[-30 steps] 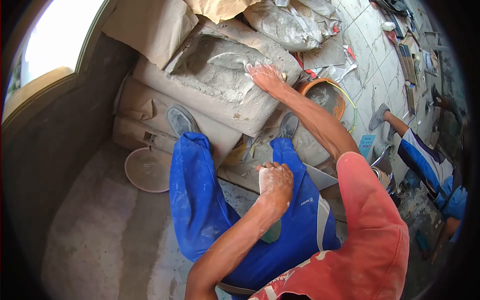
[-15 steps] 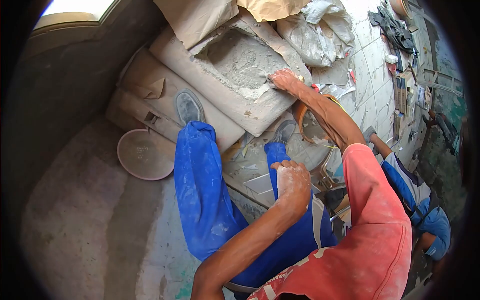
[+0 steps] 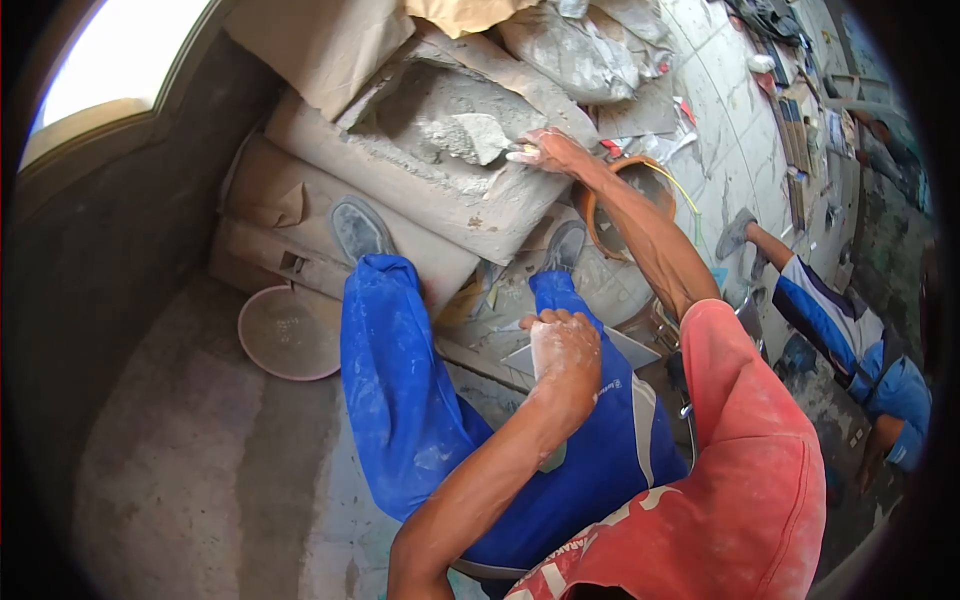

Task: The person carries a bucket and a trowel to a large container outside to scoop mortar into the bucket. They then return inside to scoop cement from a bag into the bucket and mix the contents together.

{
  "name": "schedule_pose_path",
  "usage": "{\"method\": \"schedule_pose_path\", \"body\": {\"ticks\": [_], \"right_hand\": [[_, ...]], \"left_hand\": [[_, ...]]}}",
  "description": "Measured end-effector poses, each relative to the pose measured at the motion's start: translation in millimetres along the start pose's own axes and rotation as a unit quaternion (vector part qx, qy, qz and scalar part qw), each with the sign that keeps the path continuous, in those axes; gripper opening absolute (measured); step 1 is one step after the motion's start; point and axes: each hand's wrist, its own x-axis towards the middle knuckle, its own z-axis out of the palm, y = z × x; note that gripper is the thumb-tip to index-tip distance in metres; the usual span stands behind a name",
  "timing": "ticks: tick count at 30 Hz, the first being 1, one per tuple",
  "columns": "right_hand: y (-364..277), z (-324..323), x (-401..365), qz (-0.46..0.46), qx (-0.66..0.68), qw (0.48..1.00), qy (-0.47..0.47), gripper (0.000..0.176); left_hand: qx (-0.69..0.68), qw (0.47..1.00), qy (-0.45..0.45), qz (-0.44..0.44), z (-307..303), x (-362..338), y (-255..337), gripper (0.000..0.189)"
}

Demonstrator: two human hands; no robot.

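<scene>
In the head view my right hand [image 3: 548, 150] grips a trowel [image 3: 483, 138], its blade loaded with grey powder or mortar. The trowel is over the cut-open paper sack [image 3: 425, 205], which holds grey powder [image 3: 410, 112]. Pale powder coats my fingers. My left hand [image 3: 566, 350] is closed above my blue-trousered knee, its fingers curled; what they hold, if anything, is hidden. A flat pale board or tile [image 3: 630, 349] shows behind that leg, near the left hand.
A round pan [image 3: 288, 335] stands on the floor at left. An orange-rimmed bucket [image 3: 592, 222] is beneath my right forearm. White sacks [image 3: 580, 55] lie behind the cut sack. Another person [image 3: 850, 335] is at right, near tools and boxes [image 3: 795, 135] on the tiles.
My right hand has drawn slightly left with the trowel, whose loaded blade now shows clearly above the powder. The left hand has shifted slightly. The view has tilted.
</scene>
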Motion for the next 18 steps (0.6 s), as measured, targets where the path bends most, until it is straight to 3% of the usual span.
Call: {"method": "schedule_pose_path", "body": {"ticks": [2,8,10,12,14,15,17,18], "right_hand": [[-4,3,-31,-0.015,0.132,0.989,0.062,0.057],[-27,3,-160,0.152,0.326,0.926,0.119,0.048],[-20,9,-206,0.227,0.366,0.897,0.097,0.046],[-5,42,-247,0.236,0.376,0.869,0.218,0.043],[15,62,-280,0.288,0.364,0.848,0.256,0.043],[29,76,-291,0.289,0.369,0.844,0.260,0.043],[66,109,-302,0.421,0.221,0.852,0.220,0.043],[83,118,-302,0.422,0.226,0.849,0.223,0.043]], "left_hand": [[0.049,0.998,-0.018,0.018,-8,-4,0,0.023],[0.103,0.992,-0.033,0.060,5,-4,4,0.025],[0.122,0.990,-0.027,0.070,10,0,8,0.023],[0.134,0.988,-0.044,0.063,14,5,11,0.023],[0.149,0.986,-0.054,0.059,16,10,16,0.021],[0.154,0.984,-0.062,0.064,17,12,19,0.021],[0.165,0.981,-0.073,0.070,21,16,22,0.020],[0.172,0.979,-0.081,0.072,24,18,23,0.020]]}}
